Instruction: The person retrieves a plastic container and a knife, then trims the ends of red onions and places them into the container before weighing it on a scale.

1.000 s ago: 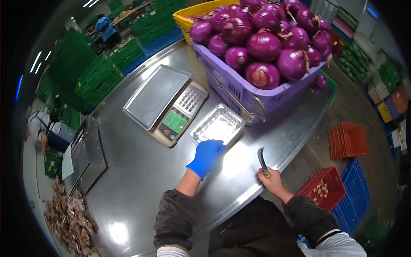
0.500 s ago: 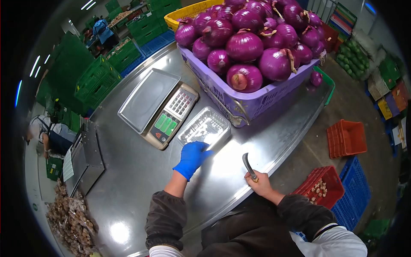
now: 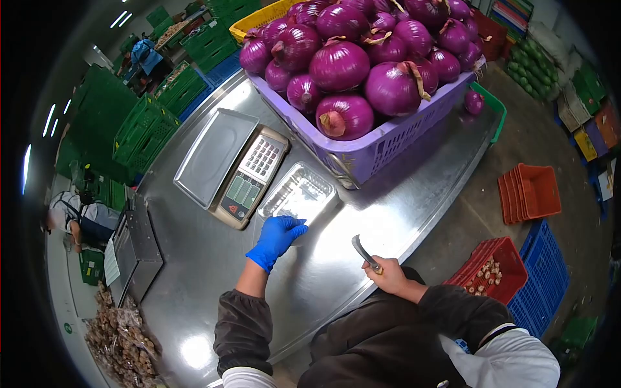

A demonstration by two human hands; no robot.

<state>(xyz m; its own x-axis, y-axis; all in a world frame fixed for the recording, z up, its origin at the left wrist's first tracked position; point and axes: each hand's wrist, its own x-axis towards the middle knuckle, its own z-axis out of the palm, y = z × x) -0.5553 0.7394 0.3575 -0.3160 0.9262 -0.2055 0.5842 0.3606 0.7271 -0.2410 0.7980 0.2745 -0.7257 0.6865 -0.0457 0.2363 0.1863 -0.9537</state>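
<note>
The purple crate (image 3: 388, 139), heaped with red onions (image 3: 339, 64), stands just right of the scale (image 3: 226, 165). Touching the scale's right side lies the clear plastic tray (image 3: 299, 194), probably light, thin and easily crushed, so best taken by its rim. The gloved left hand (image 3: 275, 238) meets the tray's near rim, fingers loosely curled; I cannot tell if they pinch it. Further right of the scale, the right hand (image 3: 387, 277) grips a stiff curved knife (image 3: 362, 251) by its handle.

My gloved left hand (image 3: 277, 236) touches the near rim of the clear tray (image 3: 301, 193) beside the scale (image 3: 228, 165). My right hand (image 3: 386, 277) grips a knife (image 3: 363, 252) at the table's (image 3: 207, 271) near edge.
</note>
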